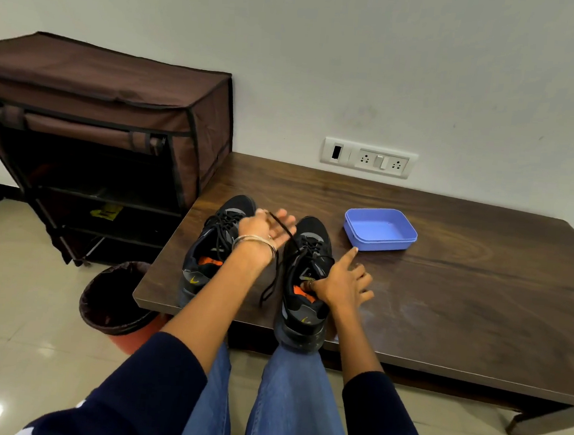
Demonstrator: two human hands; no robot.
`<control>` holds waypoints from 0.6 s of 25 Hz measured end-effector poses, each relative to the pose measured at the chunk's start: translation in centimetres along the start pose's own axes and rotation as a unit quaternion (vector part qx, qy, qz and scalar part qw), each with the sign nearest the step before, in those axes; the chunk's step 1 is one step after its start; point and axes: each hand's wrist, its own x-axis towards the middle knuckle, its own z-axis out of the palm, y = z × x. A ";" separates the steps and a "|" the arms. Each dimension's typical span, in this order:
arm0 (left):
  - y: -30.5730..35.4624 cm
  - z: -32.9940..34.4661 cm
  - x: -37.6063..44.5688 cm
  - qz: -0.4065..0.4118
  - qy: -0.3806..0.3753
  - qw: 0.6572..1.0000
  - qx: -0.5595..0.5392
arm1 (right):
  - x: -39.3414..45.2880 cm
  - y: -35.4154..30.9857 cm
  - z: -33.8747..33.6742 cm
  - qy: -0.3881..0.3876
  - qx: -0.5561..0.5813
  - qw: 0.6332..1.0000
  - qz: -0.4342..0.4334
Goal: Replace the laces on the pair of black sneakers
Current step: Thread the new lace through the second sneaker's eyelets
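Observation:
Two black sneakers with orange insoles stand side by side at the near edge of a dark wooden table (444, 298). The left sneaker (213, 246) is fully laced. My left hand (265, 231) is raised palm-up between the shoes and pinches a black lace (276, 271) pulled out of the right sneaker (312, 231); the lace's loose end hangs down between the shoes. My right hand (338, 283) holds the right sneaker at its opening, thumb hooked in at the tongue, the other fingers spread over the table.
An empty blue plastic box (380, 241) sits on the table just right of the shoes. A brown fabric shoe rack (97, 116) stands to the left, with a dark waste bin (114, 296) on the floor. A wall socket panel (369, 158) is behind the table.

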 end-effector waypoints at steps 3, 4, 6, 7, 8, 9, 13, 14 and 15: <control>2.7 0.6 -0.2 0.042 -0.037 0.995 -0.079 | -0.1 -0.3 0.1 -0.011 0.021 0.999 0.026; 2.8 0.3 -0.1 0.097 -0.054 0.994 0.025 | -0.1 -0.3 0.1 -0.019 0.034 0.999 0.034; 2.1 -1.0 0.5 0.250 -0.096 0.853 0.449 | -0.2 -0.2 -0.1 -0.035 0.074 0.995 0.049; 1.4 -1.8 0.9 0.277 -0.133 0.711 0.632 | -0.1 -0.3 -0.1 -0.045 0.097 0.993 0.052; 0.7 -2.3 1.2 0.260 -0.165 0.591 0.745 | -0.1 -0.3 -0.2 -0.052 0.118 0.990 0.053; 0.1 -2.7 1.5 0.236 -0.181 0.529 0.795 | 0.0 -0.2 -0.2 -0.056 0.135 0.988 0.053; 0.0 -3.0 1.1 0.258 -0.133 0.706 0.646 | 0.2 0.1 0.2 -0.055 0.178 0.981 0.060; 0.4 -2.6 0.6 0.244 -0.124 0.805 0.526 | 0.3 0.2 0.3 -0.054 0.184 0.980 0.060; 1.1 -2.3 0.3 0.220 -0.127 0.893 0.372 | 0.4 0.2 0.4 -0.056 0.190 0.979 0.057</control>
